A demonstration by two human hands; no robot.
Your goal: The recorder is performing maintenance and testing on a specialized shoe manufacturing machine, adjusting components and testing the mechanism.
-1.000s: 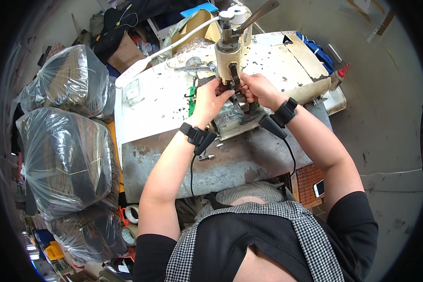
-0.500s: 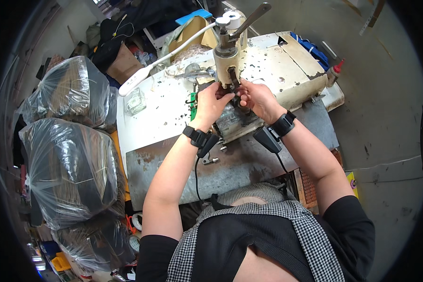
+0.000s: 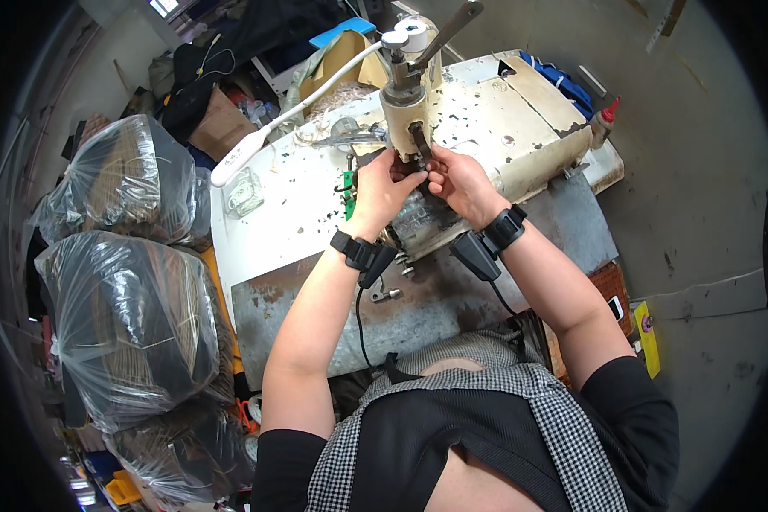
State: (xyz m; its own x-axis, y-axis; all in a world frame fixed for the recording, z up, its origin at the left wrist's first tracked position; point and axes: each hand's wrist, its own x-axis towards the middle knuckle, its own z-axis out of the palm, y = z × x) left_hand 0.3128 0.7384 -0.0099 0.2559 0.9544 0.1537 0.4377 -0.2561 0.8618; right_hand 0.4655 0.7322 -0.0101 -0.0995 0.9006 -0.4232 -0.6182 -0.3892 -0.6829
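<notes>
At the cream industrial sewing machine [image 3: 406, 115], both my hands work close around the needle area. My left hand [image 3: 379, 192] is beside the presser foot, its thumb reaching right and its fingers bent behind the machine parts. Whatever it may hold is hidden there. My right hand [image 3: 461, 183] comes in from the other side, thumb and forefinger pinched together near the needle bar and the other fingers curled. Anything between those fingertips is too small to name. Below the hands is the machine's dark, worn bed [image 3: 427, 224]. Black straps with small boxes circle both wrists.
A white lamp [image 3: 252, 149] on a bent neck reaches over the white tabletop [image 3: 269, 235], which has dark scraps on it. A glass jar [image 3: 243, 196] stands at left, a red-tipped bottle [image 3: 604, 119] at right. Plastic-wrapped bundles [image 3: 132, 324] are stacked along the left.
My right hand has shifted slightly left, nearer my left hand, and its fingers have drawn closer together. The left hand stays by the needle area. The whole view has tilted a little.
</notes>
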